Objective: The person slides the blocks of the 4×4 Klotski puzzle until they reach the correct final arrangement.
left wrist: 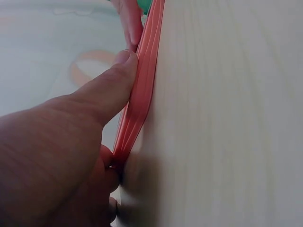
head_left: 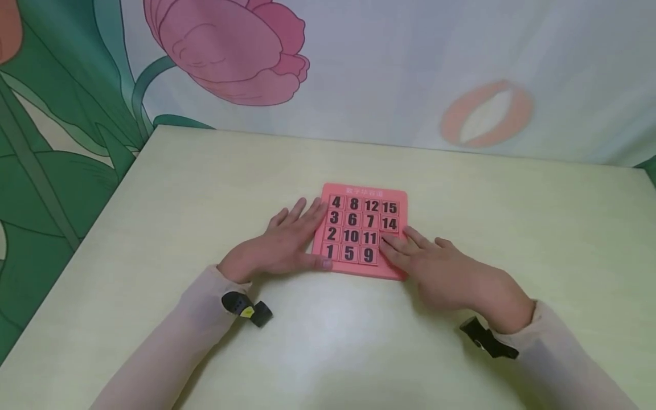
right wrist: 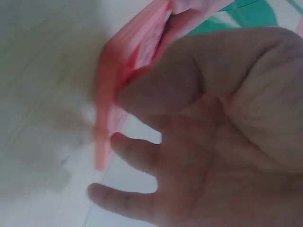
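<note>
A pink sliding number puzzle [head_left: 365, 274] lies flat on the table, its black-numbered tiles set in rows. My left hand [head_left: 279, 242] rests at its left side, fingers spread fairly straight along the edge and thumb on the near left corner. In the left wrist view, that thumb [left wrist: 109, 85] lies against the puzzle's rim [left wrist: 142, 90]. From the right, my right hand [head_left: 446, 273] reaches over the puzzle, with extended fingertips touching the right column below the 14 tile [head_left: 389, 223]. Those fingers hide part of the lower right tile area.
The pale table [head_left: 205, 171] spreads around the puzzle. Behind it hangs a cloth [head_left: 384, 68] printed with pink flowers and green leaves. Dark wrist devices [head_left: 247, 307] are worn over the light sleeves [head_left: 174, 341].
</note>
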`<state>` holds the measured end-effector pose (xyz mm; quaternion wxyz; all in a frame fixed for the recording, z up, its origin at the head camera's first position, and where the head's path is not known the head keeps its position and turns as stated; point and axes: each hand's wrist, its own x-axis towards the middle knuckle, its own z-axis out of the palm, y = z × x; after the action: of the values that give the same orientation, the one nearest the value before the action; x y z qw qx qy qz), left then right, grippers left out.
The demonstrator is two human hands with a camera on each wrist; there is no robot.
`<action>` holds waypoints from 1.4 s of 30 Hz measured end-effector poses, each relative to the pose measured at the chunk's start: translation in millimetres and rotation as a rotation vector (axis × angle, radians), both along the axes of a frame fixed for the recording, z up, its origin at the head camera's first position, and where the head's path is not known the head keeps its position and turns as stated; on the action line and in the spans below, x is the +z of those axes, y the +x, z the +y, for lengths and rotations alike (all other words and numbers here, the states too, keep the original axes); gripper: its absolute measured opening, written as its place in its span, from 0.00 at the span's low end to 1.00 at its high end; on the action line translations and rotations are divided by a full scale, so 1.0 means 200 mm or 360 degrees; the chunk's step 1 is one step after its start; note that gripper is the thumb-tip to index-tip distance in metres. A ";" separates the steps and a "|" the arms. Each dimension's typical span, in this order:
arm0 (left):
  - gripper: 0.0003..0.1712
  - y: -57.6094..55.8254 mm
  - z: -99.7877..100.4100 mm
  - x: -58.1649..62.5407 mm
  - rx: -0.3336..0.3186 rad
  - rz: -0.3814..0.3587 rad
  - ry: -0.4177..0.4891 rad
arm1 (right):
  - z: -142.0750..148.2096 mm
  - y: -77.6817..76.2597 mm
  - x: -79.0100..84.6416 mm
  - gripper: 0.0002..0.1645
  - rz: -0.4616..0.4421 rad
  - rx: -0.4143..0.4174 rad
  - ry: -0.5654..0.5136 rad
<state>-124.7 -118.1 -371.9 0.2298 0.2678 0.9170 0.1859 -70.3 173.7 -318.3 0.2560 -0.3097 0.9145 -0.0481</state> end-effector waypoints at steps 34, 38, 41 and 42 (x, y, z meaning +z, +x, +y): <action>0.62 -0.01 -0.06 0.00 0.0027 0.0027 0.0000 | -0.25 0.03 -0.01 0.39 0.0120 0.0175 -0.0065; 0.63 -0.02 -0.04 -0.02 0.0007 0.0033 0.0002 | -0.18 0.05 0.02 0.37 0.0090 0.0117 -0.0023; 0.63 -0.02 -0.02 -0.02 -0.0006 0.0037 -0.0006 | -0.15 0.06 0.04 0.35 0.0075 0.0091 -0.0028; 0.64 -0.02 -0.02 -0.02 -0.0010 0.0037 -0.0009 | -0.15 0.06 0.04 0.35 0.0090 0.0090 -0.0049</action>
<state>-128.6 -121.8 -376.5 0.2206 0.2721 0.9193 0.1793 -58.3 143.2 -311.2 0.2265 -0.3406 0.9114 -0.0460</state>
